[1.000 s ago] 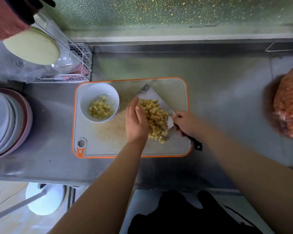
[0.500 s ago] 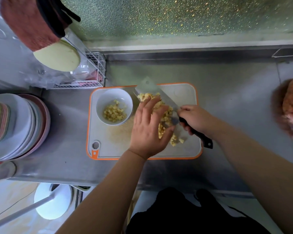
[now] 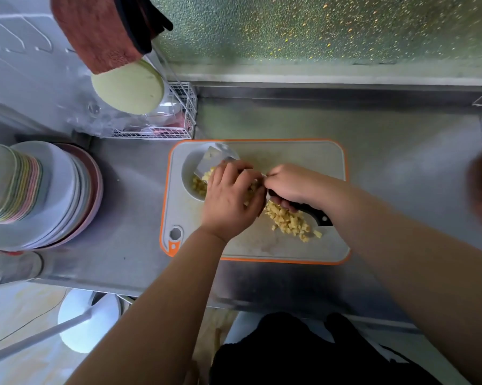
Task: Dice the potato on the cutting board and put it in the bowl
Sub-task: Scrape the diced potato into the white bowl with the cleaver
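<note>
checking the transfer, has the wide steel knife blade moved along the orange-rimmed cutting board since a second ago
Yes. The wide steel knife blade has swung left from the middle of the orange-rimmed cutting board to over the white bowl at its left end.

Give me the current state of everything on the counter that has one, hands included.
Bowl: on the cutting board, partly filled with dice.
Knife: blade tilted over the bowl, carrying dice.
Right hand: grips the knife handle.
Left hand: fingers lie over the dice on the blade.
Loose potato dice: piled on the board, not yet in the bowl.
Cutting board: flat on the counter.
Plates: stacked.
</note>
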Demonstrator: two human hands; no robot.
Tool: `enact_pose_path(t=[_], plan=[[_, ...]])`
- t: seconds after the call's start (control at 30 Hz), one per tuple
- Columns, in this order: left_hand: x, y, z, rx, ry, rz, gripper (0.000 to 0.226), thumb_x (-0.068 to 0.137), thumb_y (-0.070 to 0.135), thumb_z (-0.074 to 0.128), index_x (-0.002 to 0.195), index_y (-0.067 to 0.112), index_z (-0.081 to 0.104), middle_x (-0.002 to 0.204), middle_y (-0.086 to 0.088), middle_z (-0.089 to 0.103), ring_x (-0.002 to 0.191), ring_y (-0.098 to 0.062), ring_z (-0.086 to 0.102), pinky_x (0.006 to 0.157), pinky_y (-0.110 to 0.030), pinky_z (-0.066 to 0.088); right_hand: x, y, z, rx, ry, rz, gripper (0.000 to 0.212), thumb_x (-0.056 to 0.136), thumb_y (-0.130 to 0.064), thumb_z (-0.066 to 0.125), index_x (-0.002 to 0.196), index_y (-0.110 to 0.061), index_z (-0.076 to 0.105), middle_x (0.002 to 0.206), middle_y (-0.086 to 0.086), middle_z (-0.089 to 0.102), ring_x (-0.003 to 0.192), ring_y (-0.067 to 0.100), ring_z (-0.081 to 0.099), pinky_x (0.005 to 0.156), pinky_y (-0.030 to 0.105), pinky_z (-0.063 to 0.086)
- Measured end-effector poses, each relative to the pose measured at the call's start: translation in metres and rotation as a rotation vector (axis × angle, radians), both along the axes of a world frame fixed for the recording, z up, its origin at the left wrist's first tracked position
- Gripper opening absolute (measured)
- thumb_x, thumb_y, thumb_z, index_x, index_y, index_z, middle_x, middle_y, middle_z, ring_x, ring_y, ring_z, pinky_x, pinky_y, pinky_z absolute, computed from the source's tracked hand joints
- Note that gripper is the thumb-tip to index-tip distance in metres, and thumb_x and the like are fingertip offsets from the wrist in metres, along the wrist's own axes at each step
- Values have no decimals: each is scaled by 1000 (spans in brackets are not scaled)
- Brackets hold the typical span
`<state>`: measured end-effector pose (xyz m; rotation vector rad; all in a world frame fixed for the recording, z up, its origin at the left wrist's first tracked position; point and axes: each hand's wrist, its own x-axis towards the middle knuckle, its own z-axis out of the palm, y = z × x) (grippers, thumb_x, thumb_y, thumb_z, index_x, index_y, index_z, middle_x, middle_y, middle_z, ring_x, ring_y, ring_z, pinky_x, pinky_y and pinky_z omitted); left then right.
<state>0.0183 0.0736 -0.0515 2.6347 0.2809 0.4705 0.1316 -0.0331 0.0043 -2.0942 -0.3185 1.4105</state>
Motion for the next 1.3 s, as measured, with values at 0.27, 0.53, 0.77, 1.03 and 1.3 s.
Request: enact_pose_path(t=[0.27, 0.53, 0.77, 1.03, 1.3], plan=[[9, 23, -9, -76, 27, 173, 20, 88, 24, 49, 90, 7, 61, 96, -15, 55, 86, -34, 48, 83, -36, 37, -2, 6, 2, -30, -54, 35, 25, 93, -20, 37, 77, -7, 51, 66, 14, 49, 48, 21, 39, 42, 26, 31], [15, 50, -20, 53, 73, 451, 14, 87, 14, 46, 84, 3, 55, 87, -20, 56, 79, -38, 52, 73, -41, 32, 4, -15, 22, -7, -168, -3, 21, 92, -13, 39, 75, -11, 51, 67, 13, 49, 52, 21, 43, 49, 30, 32], [-6, 40, -2, 70, -7, 364, 36, 81, 2, 47, 112, 6, 63, 116, -13, 61, 105, -37, 51, 95, -45, 41, 7, -19, 25, 26, -267, -12, 30, 96, -23, 37, 71, -10, 49, 66, 11, 51, 50, 21, 46, 52, 32, 38], [-44, -16, -9, 380, 75, 113, 78, 79, 2, 42, 151, 24, 20, 155, -3, 24, 141, -32, 28, 116, -49, 19, 3, 9, 23, 27, -395, 79, 37, 101, -32, 28, 83, -12, 52, 70, 9, 61, 44, 18, 53, 57, 28, 44], [-35, 6, -11, 312, 336, 286, 76, 75, 11, 36, 150, 21, 28, 159, -2, 19, 146, -30, 8, 118, -42, -2, -1, 2, 22, 58, -464, 90, 39, 102, -36, 26, 74, -14, 43, 70, 7, 56, 52, 19, 55, 59, 31, 44]])
